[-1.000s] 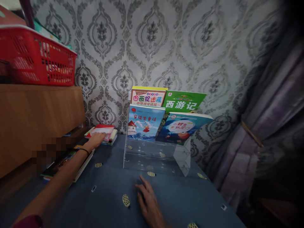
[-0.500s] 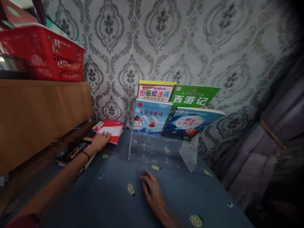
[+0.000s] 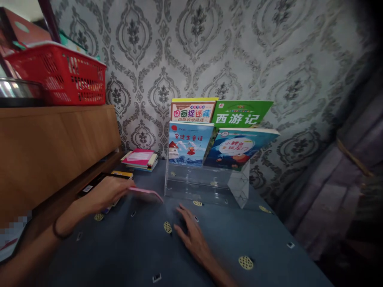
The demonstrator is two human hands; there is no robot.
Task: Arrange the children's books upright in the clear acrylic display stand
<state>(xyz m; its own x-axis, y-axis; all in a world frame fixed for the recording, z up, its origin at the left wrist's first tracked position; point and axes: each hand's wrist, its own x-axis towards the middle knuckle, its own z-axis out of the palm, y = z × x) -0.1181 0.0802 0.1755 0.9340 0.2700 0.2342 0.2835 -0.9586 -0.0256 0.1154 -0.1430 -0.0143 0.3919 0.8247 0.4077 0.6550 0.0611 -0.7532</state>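
My left hand (image 3: 115, 187) is closed on the near end of a thin pinkish-red book (image 3: 146, 192), seen almost edge-on and slightly blurred above the table. Behind it lies a stack of books (image 3: 140, 158) with a pink cover on top. Under and beside my left wrist, more books (image 3: 98, 184) lie by the cabinet, partly covered by the hand. My right hand (image 3: 193, 235) is low over the table, fingers apart and holding nothing. In front of it stands a clear acrylic book rack (image 3: 197, 187), bearing a light-blue book (image 3: 190, 145) and a dark-blue book (image 3: 236, 149) on its lower visible tier.
Behind those, a green book (image 3: 242, 113) and a brown-bordered book (image 3: 191, 112) stand higher in the rack. A wooden cabinet (image 3: 60, 139) with a red basket (image 3: 74, 75) borders the left. A curtain (image 3: 320, 199) hangs at right beside the blue tablecloth (image 3: 209, 259).
My left hand has taken the red book off the top of the stack and drawn it nearer, uncovering the pink cover. My right hand stays in about the same place, still open.
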